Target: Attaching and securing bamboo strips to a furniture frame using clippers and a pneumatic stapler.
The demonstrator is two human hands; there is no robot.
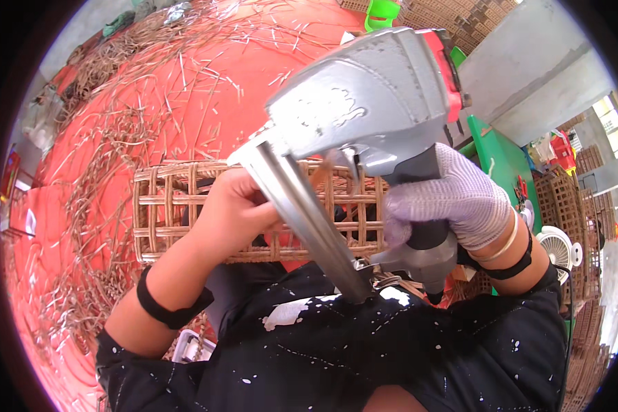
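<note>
My right hand (453, 199), in a pale knitted glove, is wrapped round the black handle of a large grey nail gun (371, 96). The gun is held up close to the camera, its long metal magazine (309, 220) slanting down toward my shirt. Below it, across my lap, lies an open-lattice woven basket (165, 206) of brown strips. My bare left hand (233, 216) is closed on the basket's lattice, with thumb and fingers bent. The gun's nose and magazine hide the left fingertips, and whether the nose touches the basket cannot be seen.
Loose brown strips (103, 275) litter the red floor covering (247, 62) to the left and ahead. At the right stand a green table (501, 158), a white fan (557, 247) and stacked woven baskets (563, 199). A green chair (381, 14) stands at the far side.
</note>
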